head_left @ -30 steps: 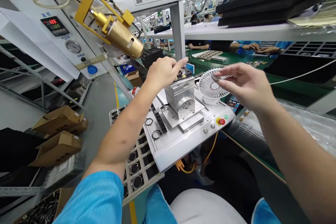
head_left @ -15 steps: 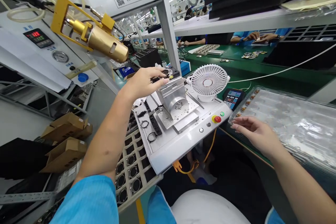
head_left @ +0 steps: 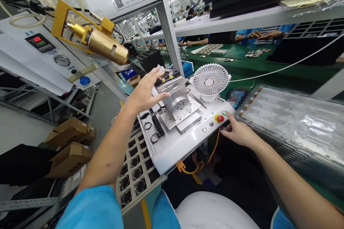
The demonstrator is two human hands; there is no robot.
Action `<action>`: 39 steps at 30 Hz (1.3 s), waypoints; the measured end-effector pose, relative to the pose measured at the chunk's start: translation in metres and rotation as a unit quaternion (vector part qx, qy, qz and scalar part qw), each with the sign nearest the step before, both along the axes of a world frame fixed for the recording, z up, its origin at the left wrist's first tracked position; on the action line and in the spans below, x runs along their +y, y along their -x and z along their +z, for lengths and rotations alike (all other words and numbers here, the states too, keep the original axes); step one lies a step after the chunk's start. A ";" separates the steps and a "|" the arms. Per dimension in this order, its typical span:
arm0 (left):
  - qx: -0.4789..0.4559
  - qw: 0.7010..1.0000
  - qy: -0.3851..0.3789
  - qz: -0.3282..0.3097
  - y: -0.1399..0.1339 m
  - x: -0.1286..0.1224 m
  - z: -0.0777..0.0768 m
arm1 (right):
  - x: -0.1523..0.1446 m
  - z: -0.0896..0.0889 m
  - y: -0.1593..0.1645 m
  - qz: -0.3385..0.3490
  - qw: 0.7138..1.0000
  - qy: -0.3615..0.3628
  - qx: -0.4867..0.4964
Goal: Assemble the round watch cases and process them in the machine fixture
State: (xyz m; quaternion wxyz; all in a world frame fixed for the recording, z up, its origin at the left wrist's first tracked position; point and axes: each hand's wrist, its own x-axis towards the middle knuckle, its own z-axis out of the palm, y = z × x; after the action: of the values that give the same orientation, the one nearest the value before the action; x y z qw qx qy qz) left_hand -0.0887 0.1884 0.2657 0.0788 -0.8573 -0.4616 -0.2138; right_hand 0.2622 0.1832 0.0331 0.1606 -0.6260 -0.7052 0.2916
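Observation:
My left hand (head_left: 147, 91) is stretched out flat, thumb apart, beside the silver metal fixture block (head_left: 179, 96) on the white bench machine (head_left: 182, 145). It holds nothing. On top of the fixture sits a dark clamp with a ring (head_left: 168, 76) and small yellow bits, partly behind my fingers. My right hand (head_left: 238, 130) is at the front panel's right corner, its index fingertip at the green button (head_left: 224, 113). Thumb and index stand apart; the other fingers are bent. A red emergency stop button (head_left: 220, 118) lies just left of that fingertip.
A gold dispensing head (head_left: 107, 47) hangs at upper left. A white fan (head_left: 210, 80) stands behind the panel. Clear plastic trays (head_left: 295, 121) are stacked at right. A tray of round watch-like cases (head_left: 145, 189) lies at lower left. Co-workers' hands (head_left: 264, 35) show across the green bench.
My left hand has lifted off the clamp on the fixture and opened out. My right hand has moved left from beside the plastic trays to the green button.

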 end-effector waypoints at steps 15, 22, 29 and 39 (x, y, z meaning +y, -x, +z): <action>-0.489 0.786 0.379 -0.005 -0.091 -0.185 -0.259 | -0.012 -0.017 -0.005 0.019 0.997 -0.022 0.078; -0.692 0.552 0.463 -0.047 -0.113 -0.181 -0.292 | -0.119 -0.040 0.037 0.097 0.913 -0.052 0.394; -0.716 0.500 0.484 -0.053 -0.134 -0.162 -0.293 | -0.141 -0.039 0.033 0.083 0.924 -0.166 0.334; -0.670 0.540 0.509 -0.004 -0.114 -0.171 -0.312 | -0.067 0.065 -0.230 -0.284 0.936 -0.080 -0.193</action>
State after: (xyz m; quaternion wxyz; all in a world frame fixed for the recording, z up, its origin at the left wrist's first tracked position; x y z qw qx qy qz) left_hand 0.0253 0.0174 -0.0459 -0.7039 -0.3616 -0.4076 -0.4556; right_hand 0.4918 0.1158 0.0979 0.1471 -0.8297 -0.5361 0.0498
